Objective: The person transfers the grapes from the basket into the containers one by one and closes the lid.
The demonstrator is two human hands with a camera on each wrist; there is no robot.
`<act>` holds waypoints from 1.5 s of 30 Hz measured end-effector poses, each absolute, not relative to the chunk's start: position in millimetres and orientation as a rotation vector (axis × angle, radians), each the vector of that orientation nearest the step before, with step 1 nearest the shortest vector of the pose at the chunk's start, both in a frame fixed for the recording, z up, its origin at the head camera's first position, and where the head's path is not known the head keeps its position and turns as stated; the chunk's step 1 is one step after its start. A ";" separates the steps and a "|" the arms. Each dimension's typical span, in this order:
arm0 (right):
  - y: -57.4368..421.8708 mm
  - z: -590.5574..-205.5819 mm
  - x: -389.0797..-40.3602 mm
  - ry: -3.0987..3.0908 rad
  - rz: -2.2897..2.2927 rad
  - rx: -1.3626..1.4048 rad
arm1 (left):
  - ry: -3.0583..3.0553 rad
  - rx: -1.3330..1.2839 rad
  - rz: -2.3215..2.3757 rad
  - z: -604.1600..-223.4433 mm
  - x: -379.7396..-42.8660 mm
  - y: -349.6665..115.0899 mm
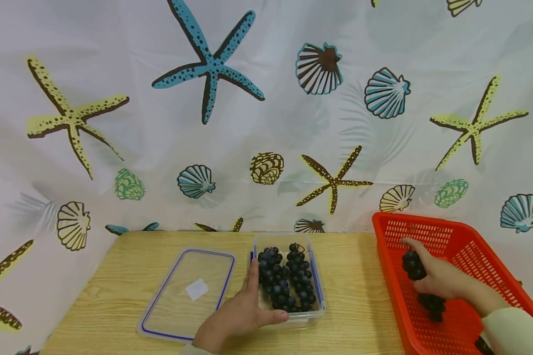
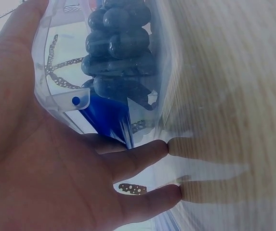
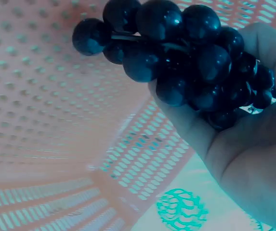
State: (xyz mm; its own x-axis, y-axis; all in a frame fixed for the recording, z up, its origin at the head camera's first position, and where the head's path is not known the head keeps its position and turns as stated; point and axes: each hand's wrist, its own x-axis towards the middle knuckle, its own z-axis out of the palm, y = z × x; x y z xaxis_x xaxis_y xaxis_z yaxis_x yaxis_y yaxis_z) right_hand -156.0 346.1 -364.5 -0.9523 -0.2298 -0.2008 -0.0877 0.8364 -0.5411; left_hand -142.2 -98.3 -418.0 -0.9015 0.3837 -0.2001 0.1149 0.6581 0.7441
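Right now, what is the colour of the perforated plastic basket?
The perforated plastic basket is bright orange-red; the head view shows it best.

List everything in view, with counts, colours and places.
Table: 1, pale wood, foreground
Backdrop cloth: 1, white with sea-life prints, behind table
Lid: 1, clear with blue edging, table's left
Label: 1, white, on lid
Container: 1, clear, mid-table
Container grapes: apparently 2 bunches, dark, inside container
Basket: 1, red, far right
Basket grapes: count unclear, dark, partly hidden
Held bunch: 1, dark, at basket
Sleeves: 2, pale, at wrists
Left hand: 1, bare, touching container
Right hand: 1, bare, gripping held bunch
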 end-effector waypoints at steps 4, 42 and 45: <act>335.7 -351.0 -153.4 2.791 -0.830 -0.303 | 2.541 0.393 1.107 -417.9 -142.4 -98.8; 158.2 -298.9 -123.3 2.847 -1.350 -0.853 | 2.504 0.431 1.122 -419.0 -143.4 -103.0; 141.3 -310.1 -128.3 2.855 -1.383 -0.903 | 2.511 0.435 1.115 -418.8 -143.5 -102.9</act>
State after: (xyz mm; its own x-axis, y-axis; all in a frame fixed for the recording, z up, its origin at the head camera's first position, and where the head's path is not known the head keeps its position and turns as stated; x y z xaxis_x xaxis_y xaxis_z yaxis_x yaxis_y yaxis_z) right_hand -128.3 141.3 -310.1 -0.8386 -0.4055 0.3637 -0.5368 0.5015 -0.6785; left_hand -143.5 -102.9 -418.8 -0.8886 0.4145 -0.1963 0.1324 0.6417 0.7555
